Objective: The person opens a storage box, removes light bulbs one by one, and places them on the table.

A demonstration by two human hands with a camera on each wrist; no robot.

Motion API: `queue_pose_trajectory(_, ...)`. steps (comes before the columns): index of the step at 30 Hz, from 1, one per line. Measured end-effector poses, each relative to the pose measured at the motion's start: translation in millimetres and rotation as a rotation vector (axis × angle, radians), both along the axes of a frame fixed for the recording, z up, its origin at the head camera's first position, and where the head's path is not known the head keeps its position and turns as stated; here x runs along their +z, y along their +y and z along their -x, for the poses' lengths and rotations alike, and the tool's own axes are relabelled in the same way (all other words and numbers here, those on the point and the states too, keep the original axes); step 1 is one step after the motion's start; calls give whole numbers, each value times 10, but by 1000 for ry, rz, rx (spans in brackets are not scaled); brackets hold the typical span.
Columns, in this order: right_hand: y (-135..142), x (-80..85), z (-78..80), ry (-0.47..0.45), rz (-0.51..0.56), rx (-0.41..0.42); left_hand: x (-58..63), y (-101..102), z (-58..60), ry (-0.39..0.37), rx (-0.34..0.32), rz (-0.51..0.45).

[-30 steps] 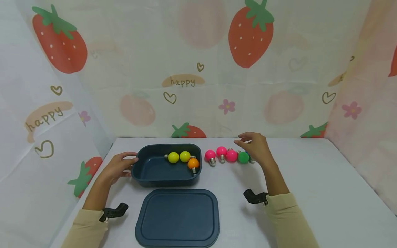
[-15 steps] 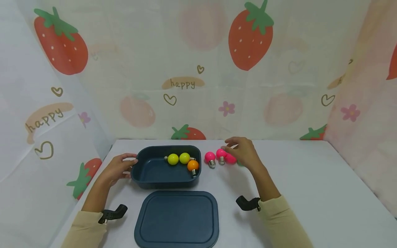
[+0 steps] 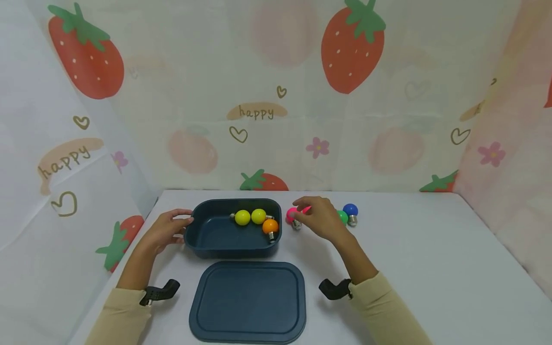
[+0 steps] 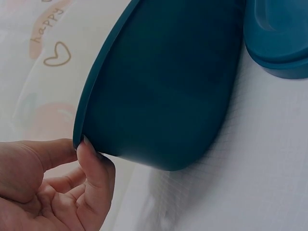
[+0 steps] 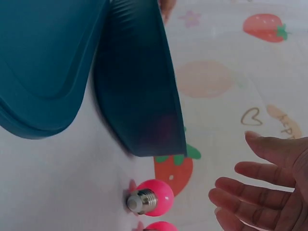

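Note:
My left hand (image 3: 165, 231) pinches the left end of a dark blue box (image 3: 215, 252), thumb and finger at its rim in the left wrist view. Two yellow light bulbs (image 3: 242, 218) and an orange bulb (image 3: 270, 225) lie inside on the right. My right hand (image 3: 322, 218) hovers over the row of bulbs right of the box, fingers loosely bent and holding nothing. A pink bulb (image 5: 156, 197) lies below its fingertips in the right wrist view. Past the hand lie a green bulb (image 3: 343, 216) and a blue bulb (image 3: 351, 209); other pink ones are partly hidden.
A flat dark blue lid (image 3: 247, 302) lies on the white table (image 3: 431, 268) in front of the box. Behind the table hangs a strawberry-print cloth (image 3: 362, 143), which also covers both sides. A black camera mount sits on each wrist.
My right hand has moved left along the row, from above the blue and green bulbs to the pink ones, uncovering the blue bulb. The left hand stays at the box.

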State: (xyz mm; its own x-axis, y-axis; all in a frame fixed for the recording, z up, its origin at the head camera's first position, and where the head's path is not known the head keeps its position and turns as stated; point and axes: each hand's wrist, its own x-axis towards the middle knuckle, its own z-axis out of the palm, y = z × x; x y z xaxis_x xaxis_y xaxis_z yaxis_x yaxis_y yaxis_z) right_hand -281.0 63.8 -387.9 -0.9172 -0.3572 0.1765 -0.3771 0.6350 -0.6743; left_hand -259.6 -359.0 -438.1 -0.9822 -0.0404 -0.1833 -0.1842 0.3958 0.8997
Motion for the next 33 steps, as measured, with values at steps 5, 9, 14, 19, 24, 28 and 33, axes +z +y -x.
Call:
queue_pose_trajectory(5,-75,22,-21,26,-3,46,8,-4,18,9,-2,2)
queue_pose_trajectory(9,-153,47,-34,26,15,94,16,-7,32,16,-2,0)
queue_pose_trajectory(14,-303,39,-52,53,-11,163,2,-10,27,1,2,1)
queue_pose_trajectory(19,-472,74,-57,63,-55,220,-16,-13,12,-5,13,5)
queue_pose_trajectory(24,-602,131,-28,73,-108,234,-12,-21,10,-5,14,7)
queue_pose_trajectory(28,-692,150,13,102,-147,258,-14,-22,17,-1,10,-4)
queue_pose_trajectory(33,-806,118,88,116,-217,310,-31,-22,19,-3,15,-8)
